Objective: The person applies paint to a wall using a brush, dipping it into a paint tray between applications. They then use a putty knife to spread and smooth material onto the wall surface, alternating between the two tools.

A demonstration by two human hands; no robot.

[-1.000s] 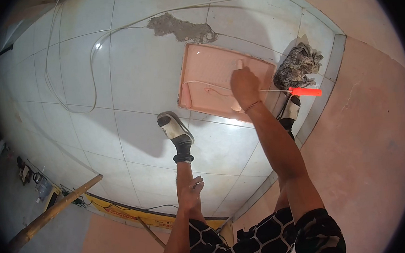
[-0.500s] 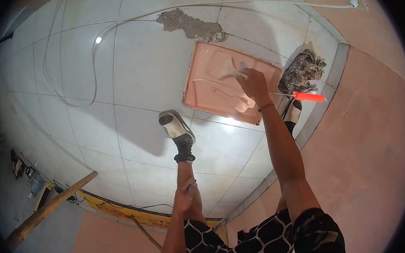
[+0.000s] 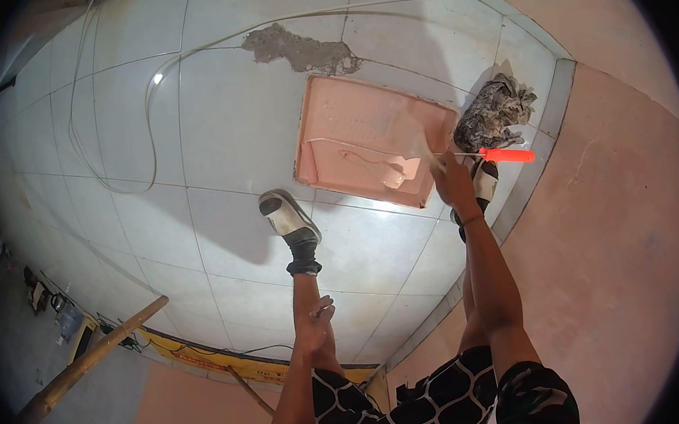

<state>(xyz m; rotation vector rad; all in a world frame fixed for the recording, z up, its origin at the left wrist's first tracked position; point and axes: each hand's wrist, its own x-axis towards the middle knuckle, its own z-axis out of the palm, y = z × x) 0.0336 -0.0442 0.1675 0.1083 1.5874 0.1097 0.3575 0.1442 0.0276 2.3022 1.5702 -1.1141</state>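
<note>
My right hand [image 3: 454, 182] is closed around a paintbrush [image 3: 427, 152], blurred by motion, over the right side of a shallow tray [image 3: 298, 161]. Pink paint [image 3: 349, 125] coats the tray's inside. A red-orange handle [image 3: 506, 155] on a thin metal rod lies across the tray's right edge, just beyond my hand; the rod's far end is hard to make out. Beside my left shin rests my left hand [image 3: 313, 330], its fingers loosely bent and apart, holding nothing.
A crumpled grey rag [image 3: 496, 114] lies right of the tray, by my right shoe [image 3: 485, 182]. My left shoe [image 3: 281, 214] stands on the tiles. A white cable [image 3: 263, 22] crosses the floor behind a rough cement patch [image 3: 297, 49]. A wooden pole [image 3: 94, 359] slants at lower left.
My right hand has moved right and toward me, bringing the paintbrush from mid-tray to the tray's right side. My left hand's fingers have loosened slightly. The view has shifted a little.
</note>
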